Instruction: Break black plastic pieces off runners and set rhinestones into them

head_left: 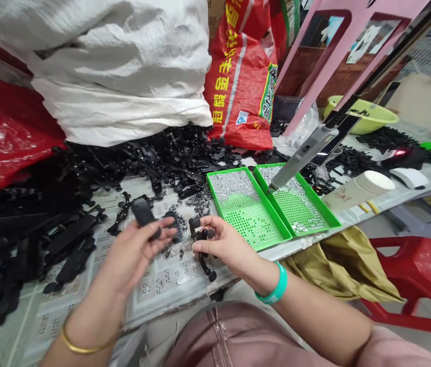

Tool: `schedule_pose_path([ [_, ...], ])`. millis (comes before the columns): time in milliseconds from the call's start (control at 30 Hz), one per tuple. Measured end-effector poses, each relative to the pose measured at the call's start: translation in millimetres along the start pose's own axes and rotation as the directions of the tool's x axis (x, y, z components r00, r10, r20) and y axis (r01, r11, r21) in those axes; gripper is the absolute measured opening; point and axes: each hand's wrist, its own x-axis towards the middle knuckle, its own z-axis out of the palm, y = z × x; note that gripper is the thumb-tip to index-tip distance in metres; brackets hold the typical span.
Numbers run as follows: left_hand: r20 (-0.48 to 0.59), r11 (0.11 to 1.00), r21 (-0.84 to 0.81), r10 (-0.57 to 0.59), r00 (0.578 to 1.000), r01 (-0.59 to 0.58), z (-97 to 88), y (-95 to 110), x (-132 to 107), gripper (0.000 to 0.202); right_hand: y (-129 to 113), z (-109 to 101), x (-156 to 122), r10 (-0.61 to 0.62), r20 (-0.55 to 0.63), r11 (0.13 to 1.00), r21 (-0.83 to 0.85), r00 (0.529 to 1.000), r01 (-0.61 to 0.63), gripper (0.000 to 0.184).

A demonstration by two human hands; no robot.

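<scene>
Two bare hands work near the tabletop's front edge in the head view. The left hand [135, 252] pinches a flat black piece [142, 211] between thumb and fingertips. The right hand [225, 244] is curled around a black knobbed strip [203, 239], its tail drooping toward the edge. Both parts look light and probably rubbery, best gripped by the flat body. Green trays [272, 243] sit just to the right.

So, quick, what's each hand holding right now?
Left hand: pinching a flat black plastic piece.
Right hand: gripping a black knobbed plastic strip.
</scene>
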Motion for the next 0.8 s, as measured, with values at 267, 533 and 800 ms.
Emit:
schedule_pose_path([
  [267, 0.041, 0.981, -0.172, -0.082, 0.996, 0.088, 24.1, -37, -30, 0.042, 6, 1, 4, -0.007, 0.028, 0.964, -0.264, 1.000, 0.014, 0.039],
  [533, -0.147, 0.890, 0.422, 0.254, 0.956, -0.172, 10.5, -40, -26, 0.027, 4, -1, -4, 0.253, 0.109, 0.954, -0.195, 0.961, -0.229, 0.028],
  [800, 0.300, 0.251, 0.717, 0.730, 0.614, -0.650, -11.4, -54, -31, 0.031, -10, -6, -10, 0.316, 0.154, 0.933, 0.132, 0.936, -0.336, 0.038],
])
